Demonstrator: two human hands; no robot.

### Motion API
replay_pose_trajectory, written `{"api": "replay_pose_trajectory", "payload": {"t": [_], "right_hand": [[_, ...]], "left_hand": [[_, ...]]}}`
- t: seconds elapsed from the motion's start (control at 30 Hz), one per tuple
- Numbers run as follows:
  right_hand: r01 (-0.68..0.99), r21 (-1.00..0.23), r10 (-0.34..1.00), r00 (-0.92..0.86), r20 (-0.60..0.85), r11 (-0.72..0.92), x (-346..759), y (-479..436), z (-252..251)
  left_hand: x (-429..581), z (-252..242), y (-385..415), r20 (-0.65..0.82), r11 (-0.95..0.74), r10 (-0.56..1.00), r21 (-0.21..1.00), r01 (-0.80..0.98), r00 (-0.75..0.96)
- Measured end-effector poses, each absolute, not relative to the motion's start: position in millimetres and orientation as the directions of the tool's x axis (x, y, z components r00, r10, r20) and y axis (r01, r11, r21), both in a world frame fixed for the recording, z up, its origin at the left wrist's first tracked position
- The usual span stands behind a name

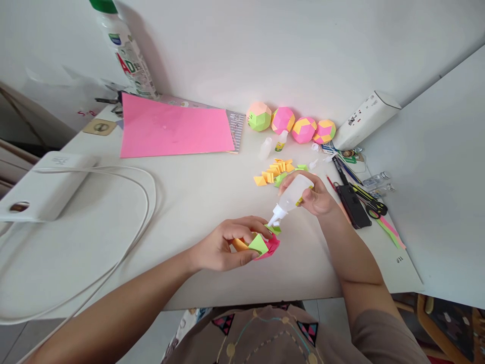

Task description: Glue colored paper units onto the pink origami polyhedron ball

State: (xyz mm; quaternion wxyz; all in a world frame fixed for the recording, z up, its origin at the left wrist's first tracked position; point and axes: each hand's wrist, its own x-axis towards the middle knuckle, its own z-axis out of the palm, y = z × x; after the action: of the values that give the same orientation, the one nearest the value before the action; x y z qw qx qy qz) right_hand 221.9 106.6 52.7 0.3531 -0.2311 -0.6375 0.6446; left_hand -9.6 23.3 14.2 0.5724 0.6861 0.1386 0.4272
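Gripping tilted white bottle (296,191): right fingers (311,197); left fingers (239,231) clamped on folded-paper piece (259,245) at nozzle (273,218).

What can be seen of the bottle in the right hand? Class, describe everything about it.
The bottle has a cloudy, whitish body that looks like plastic, a white collar and a narrow, tapering white nozzle. Bits of a yellow label show beside the grip. It is tilted nozzle-down above the table, held around its body by the right hand. The tip is at the folded paper piece in the left hand; whether they touch is unclear.
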Motion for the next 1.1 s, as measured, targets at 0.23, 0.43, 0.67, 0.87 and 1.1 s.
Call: {"api": "replay_pose_trajectory", "payload": {"t": [0.23,0.43,0.67,0.87,1.1], "right_hand": [[-0.156,-0.987,0.749,-0.658,0.08,-0.031,218.8,107.0,50.8],[-0.153,-0.987,0.724,-0.687,0.069,-0.05,222.3,109.7,49.2],[-0.16,-0.984,0.739,-0.671,0.054,-0.074,224.0,110.5,48.2],[-0.128,-0.985,0.766,-0.643,-0.008,-0.118,220.6,107.6,52.6],[-0.122,-0.984,0.75,-0.661,-0.016,-0.127,220.4,107.1,53.7]], "left_hand": [[-9.7,12.1,23.2,0.437,-0.309,0.666,0.899,-0.309,0.604],[-10.5,12.3,23.2,0.435,-0.322,0.674,0.9,-0.292,0.597],[-11.6,12.8,23.7,0.431,-0.332,0.681,0.902,-0.275,0.592],[-10.9,13.1,23.5,0.423,-0.327,0.688,0.906,-0.269,0.59],[-11.9,12.1,24.0,0.426,-0.32,0.686,0.905,-0.281,0.59]]}}
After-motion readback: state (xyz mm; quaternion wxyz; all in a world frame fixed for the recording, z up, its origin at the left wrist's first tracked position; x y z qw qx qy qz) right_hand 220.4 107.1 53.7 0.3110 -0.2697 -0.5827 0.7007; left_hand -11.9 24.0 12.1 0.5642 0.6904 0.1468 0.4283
